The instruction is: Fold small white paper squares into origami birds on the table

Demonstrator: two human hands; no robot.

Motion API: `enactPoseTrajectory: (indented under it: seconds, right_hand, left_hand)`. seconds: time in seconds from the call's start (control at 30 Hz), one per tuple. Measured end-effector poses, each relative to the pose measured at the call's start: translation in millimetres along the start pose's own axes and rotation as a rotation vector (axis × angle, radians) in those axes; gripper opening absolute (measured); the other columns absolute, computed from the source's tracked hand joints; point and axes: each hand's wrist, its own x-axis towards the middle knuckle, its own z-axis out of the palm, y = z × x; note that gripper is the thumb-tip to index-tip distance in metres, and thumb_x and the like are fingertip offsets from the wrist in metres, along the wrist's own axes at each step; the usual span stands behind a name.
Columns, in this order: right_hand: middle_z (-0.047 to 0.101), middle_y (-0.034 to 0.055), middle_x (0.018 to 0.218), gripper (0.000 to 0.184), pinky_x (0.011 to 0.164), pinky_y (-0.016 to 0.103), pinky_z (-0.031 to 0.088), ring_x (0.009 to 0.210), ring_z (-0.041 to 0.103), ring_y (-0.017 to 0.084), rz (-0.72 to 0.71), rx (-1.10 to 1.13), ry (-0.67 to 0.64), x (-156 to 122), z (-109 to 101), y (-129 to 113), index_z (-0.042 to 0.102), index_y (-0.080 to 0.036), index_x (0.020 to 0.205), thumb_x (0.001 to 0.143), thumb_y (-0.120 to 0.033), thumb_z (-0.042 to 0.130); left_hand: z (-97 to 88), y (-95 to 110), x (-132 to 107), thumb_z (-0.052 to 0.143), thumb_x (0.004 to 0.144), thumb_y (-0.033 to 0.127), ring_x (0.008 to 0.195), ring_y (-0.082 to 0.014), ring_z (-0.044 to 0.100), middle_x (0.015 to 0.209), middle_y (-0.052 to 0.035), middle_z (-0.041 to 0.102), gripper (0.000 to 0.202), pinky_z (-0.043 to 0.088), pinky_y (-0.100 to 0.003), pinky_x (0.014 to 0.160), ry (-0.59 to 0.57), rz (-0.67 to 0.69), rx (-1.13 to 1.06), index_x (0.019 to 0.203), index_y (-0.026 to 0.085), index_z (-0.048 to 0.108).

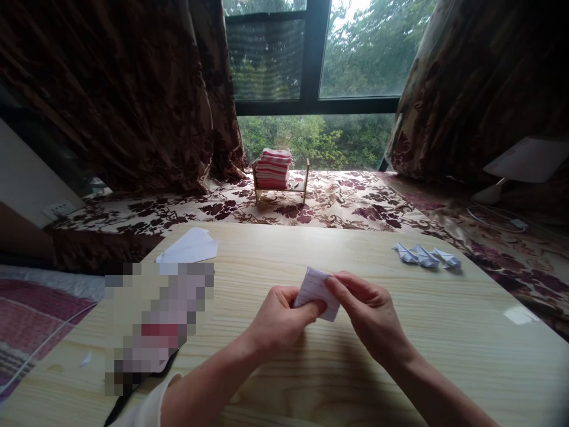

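A small folded piece of lined white paper [316, 292] is held above the middle of the wooden table [249, 367]. My left hand [284, 314] pinches its lower left part, thumb lying across the front and fingers behind. At its upper right edge, my right hand [367, 308] grips the paper between thumb and fingers. Both hands are closed on this one sheet, and some fingertips are hidden behind it. Toward the far right of the table sit three folded paper figures [427, 257] in a row.
Several loose white sheets [189, 246] lie at the table's far left. A blurred-out item [164, 326] rests beside my left forearm, with a paper scrap [86, 359] further left. Beyond the table, a small wooden rack [306, 184] holds folded striped cloths [274, 169]; a lamp [527, 160] stands right.
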Motion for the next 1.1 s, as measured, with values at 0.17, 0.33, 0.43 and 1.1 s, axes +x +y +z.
enactPoseTrajectory:
  seconds: [0.17,0.33,0.43,1.1]
  right_hand:
    - [0.060,-0.0012,0.068,0.015,0.054,0.020,0.042,0.064,0.052,0.011,-0.031,-0.052,0.008,2,-2,-2,0.071,-0.019,0.074,0.077,-0.033,0.068]
    - [0.062,0.0009,0.067,0.019,0.056,0.023,0.044,0.065,0.052,0.014,-0.017,-0.080,0.080,6,-4,-3,0.072,-0.018,0.075,0.075,-0.037,0.069]
    - [0.064,0.0018,0.068,0.020,0.058,0.025,0.045,0.066,0.054,0.015,-0.023,-0.087,0.103,7,-4,-3,0.074,-0.019,0.076,0.073,-0.038,0.070]
    - [0.072,0.0047,0.079,0.032,0.074,0.032,0.051,0.077,0.064,0.021,0.101,-0.081,-0.219,3,3,-6,0.074,-0.018,0.092,0.073,-0.044,0.069]
  left_hand:
    - [-1.2,1,0,0.062,0.071,0.035,0.056,-0.0110,0.045,0.055,-0.0007,0.054,0.028,0.034,-0.024,0.056,0.004,0.010,0.054,0.055,0.013,0.058]
    - [-1.0,1,-1,0.057,0.077,0.040,0.060,-0.0132,0.049,0.058,-0.0029,0.057,0.033,0.040,-0.026,0.061,-0.034,0.050,0.101,0.058,0.014,0.060]
    - [-3.9,1,-1,0.057,0.078,0.040,0.058,-0.0123,0.048,0.057,-0.0021,0.056,0.034,0.038,-0.025,0.059,-0.025,0.048,0.129,0.057,0.014,0.061]
    - [-10.1,3,4,0.067,0.073,0.037,0.071,-0.0182,0.060,0.073,-0.0064,0.067,0.026,0.047,-0.030,0.072,0.133,0.126,0.093,0.074,0.011,0.067]
